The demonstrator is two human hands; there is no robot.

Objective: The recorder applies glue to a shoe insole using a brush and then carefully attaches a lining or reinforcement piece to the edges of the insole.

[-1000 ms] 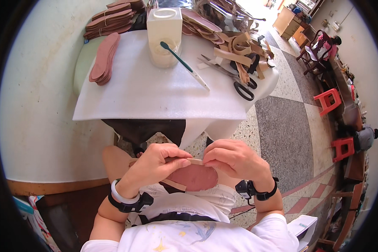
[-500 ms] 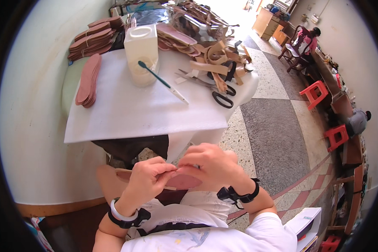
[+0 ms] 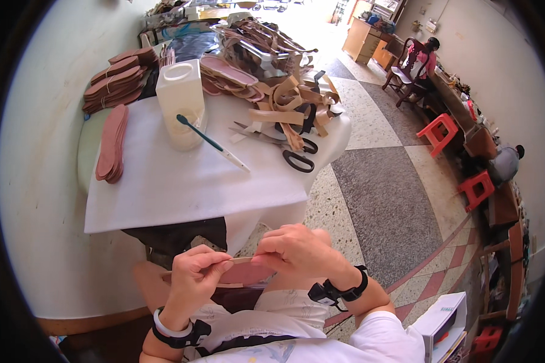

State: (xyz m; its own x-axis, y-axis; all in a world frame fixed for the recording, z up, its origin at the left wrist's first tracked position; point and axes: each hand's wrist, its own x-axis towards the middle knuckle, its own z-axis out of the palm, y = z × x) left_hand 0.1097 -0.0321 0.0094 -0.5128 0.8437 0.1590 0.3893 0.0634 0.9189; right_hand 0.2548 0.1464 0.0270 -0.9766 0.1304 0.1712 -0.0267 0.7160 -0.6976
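Observation:
Above my lap a pink insole (image 3: 248, 274) with a beige strip along its edge lies crosswise between my hands. My left hand (image 3: 198, 272) is closed, thumb and forefinger pinching the insole's far edge. A short way to the right, my right hand (image 3: 295, 253) pinches the same edge with its thumb and fingers. Part of the beige strip shows between the two pinches. The palms and the insole's right end are hidden behind my hands.
On the white-covered table (image 3: 163, 199) stand a cut-open plastic jug (image 3: 181, 91), a green-and-white brush (image 3: 212, 142), black-handled scissors (image 3: 298, 160), beige strips (image 3: 284, 103) and stacked insoles (image 3: 111, 145). Red stools (image 3: 437, 134) and a seated person (image 3: 427, 63) are to the right.
The table and its things appear lower and further left in the view. My hands have moved slightly apart, and a stretch of the insole's edge now shows between them.

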